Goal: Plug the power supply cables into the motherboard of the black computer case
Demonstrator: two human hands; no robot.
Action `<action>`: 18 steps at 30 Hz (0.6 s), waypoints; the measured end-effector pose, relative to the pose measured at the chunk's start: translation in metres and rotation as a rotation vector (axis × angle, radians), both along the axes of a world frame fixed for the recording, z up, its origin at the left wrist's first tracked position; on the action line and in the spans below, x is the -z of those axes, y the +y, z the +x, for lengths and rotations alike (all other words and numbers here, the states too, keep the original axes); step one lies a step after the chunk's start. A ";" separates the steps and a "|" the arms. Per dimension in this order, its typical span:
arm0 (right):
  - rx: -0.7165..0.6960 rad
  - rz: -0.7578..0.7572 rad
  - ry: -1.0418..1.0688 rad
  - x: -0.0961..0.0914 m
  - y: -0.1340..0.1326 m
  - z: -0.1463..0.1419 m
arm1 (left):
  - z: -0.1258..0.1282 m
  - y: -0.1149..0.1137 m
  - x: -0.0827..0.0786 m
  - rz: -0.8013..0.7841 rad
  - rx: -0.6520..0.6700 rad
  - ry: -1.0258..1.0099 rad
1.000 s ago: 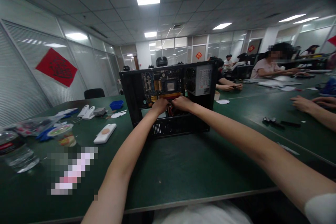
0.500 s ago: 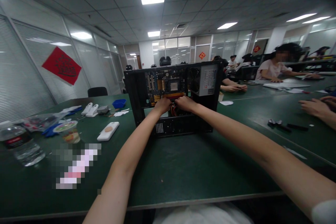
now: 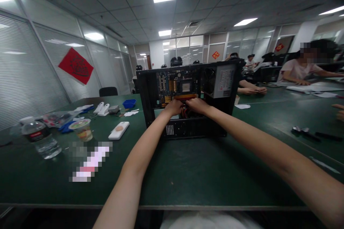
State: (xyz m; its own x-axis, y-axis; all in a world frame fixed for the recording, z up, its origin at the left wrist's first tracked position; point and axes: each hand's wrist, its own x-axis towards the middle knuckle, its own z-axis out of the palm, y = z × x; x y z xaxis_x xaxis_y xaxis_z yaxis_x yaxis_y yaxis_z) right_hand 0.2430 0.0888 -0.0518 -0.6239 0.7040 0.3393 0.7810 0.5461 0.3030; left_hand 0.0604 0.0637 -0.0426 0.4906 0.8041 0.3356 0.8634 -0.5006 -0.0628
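Note:
An open black computer case [image 3: 193, 128] stands on the green table in front of me, its inside facing me. Fixed in it are a motherboard [image 3: 167, 83] and, at upper right, a power supply [image 3: 223, 82]. My left hand [image 3: 174, 107] reaches in at the motherboard's lower edge, fingers curled closed. Close beside it, my right hand [image 3: 198, 106] is closed too, knuckles up. Red and dark cables [image 3: 185, 111] bunch between and below the hands. An orange-red strip [image 3: 185, 97] lies just above the fingers. Whatever the fingertips grip is hidden.
On the left are a water bottle [image 3: 43, 139], a plastic cup [image 3: 82, 130], a white case-like object [image 3: 119, 130] and a blue tray [image 3: 129, 103]. Dark tools [image 3: 306, 133] lie at right. Co-workers sit across the table; a co-worker's hand [image 3: 339, 111] shows at the right edge.
The whole view has shifted, so the case and table things appear farther right. My hands stay at the same spot inside the case, fingers still closed.

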 end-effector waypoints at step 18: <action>-0.006 -0.121 0.154 0.002 -0.006 0.011 | 0.004 0.005 -0.003 -0.030 -0.014 -0.091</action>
State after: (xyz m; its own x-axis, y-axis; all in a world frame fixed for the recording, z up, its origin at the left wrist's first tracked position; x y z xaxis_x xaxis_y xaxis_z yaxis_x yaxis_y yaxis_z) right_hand 0.2539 0.0833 -0.0542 -0.5754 0.7418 0.3444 0.8096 0.5762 0.1116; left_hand 0.0642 0.0689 -0.0398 0.4478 0.8211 0.3538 0.8717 -0.4890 0.0317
